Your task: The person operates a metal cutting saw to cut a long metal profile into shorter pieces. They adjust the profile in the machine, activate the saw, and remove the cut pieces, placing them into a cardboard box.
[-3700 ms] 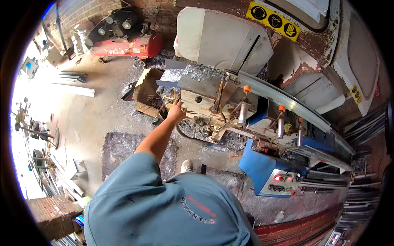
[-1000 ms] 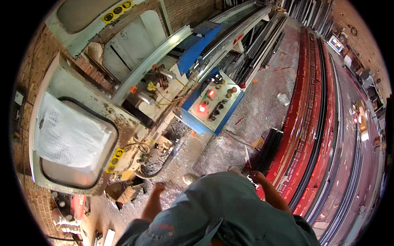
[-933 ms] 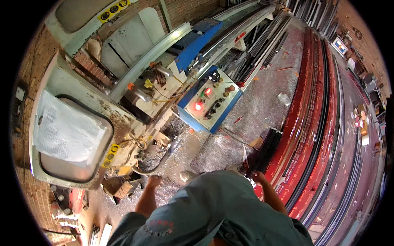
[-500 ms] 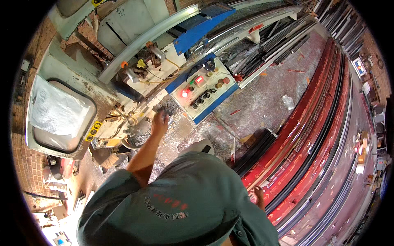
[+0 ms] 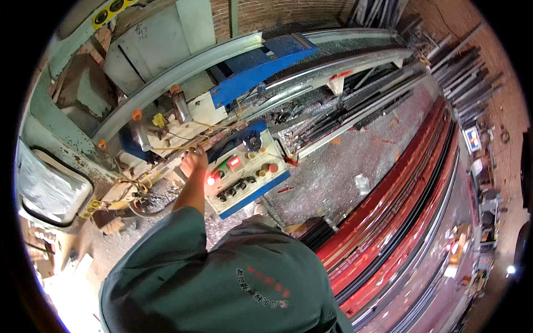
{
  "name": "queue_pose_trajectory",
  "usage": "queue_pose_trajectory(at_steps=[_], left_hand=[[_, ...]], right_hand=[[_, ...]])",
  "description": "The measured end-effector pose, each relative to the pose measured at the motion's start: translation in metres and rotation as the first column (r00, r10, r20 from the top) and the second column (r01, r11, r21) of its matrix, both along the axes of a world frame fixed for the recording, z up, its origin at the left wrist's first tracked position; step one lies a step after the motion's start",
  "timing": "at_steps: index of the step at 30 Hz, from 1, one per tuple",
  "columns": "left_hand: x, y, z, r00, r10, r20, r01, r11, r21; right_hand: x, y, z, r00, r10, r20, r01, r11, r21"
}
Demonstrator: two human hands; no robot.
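My left hand [image 5: 194, 160] reaches forward to the front edge of the machine bed, just beside the left end of the control panel [image 5: 244, 172]. Its fingers are curled and closed; what they hold, if anything, is hidden. The panel is pale with blue edges, black knobs, a lit red display and a glowing red lamp [image 5: 211, 181]. Behind the hand, metal cylinders [image 5: 181, 108] with orange fittings and yellow hoses stand on the bed. My right hand is out of view, beyond my green shirt [image 5: 233, 272].
A pale-green machine housing [image 5: 53, 133] with a window rises at left. Long metal profiles [image 5: 388, 222] lie on red-covered supports at right. A blue plate [image 5: 264, 69] and a long rail extend along the back. Metal shavings and scraps cover the floor [image 5: 327, 161].
My left hand has moved forward from over the littered floor to the machine bed beside the panel. My right hand, earlier near the profiles, has gone out of view. The view has shifted.
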State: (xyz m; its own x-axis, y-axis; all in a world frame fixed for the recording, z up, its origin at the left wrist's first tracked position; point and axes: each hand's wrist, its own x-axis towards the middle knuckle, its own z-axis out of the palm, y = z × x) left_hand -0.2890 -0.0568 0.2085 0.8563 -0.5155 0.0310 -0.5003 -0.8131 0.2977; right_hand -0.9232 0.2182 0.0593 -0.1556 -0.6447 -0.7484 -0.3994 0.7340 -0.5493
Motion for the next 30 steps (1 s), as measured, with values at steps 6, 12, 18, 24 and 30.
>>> queue_pose_trajectory(at_steps=[6, 12, 18, 24, 30], left_hand=[[0.024, 0.012, -0.018, 0.999, 0.025, 0.030, -0.024, 0.999, -0.029], [0.012, -0.012, -0.006, 0.998, 0.016, -0.067, -0.019, 0.999, -0.038], [-0.004, 0.021, -0.007, 0.971, 0.152, 0.183, -0.102, 0.961, -0.258], [-0.119, 0.085, 0.027, 0.873, 0.391, 0.291, -0.305, 0.904, -0.299], [-0.231, 0.072, 0.025, 0.834, 0.540, 0.112, -0.521, 0.838, -0.161]], right_hand=[[-0.007, -0.165, 0.017, 0.992, 0.123, -0.032, -0.125, 0.990, -0.071], [-0.004, -0.258, -0.008, 0.924, 0.382, -0.017, -0.382, 0.924, 0.014], [-0.003, -0.380, -0.038, 0.718, 0.695, 0.024, -0.695, 0.716, 0.070], [-0.006, -0.527, -0.051, 0.586, 0.809, 0.050, -0.811, 0.584, 0.038], [-0.004, -0.622, -0.058, 0.609, 0.793, 0.028, -0.793, 0.609, 0.011]])
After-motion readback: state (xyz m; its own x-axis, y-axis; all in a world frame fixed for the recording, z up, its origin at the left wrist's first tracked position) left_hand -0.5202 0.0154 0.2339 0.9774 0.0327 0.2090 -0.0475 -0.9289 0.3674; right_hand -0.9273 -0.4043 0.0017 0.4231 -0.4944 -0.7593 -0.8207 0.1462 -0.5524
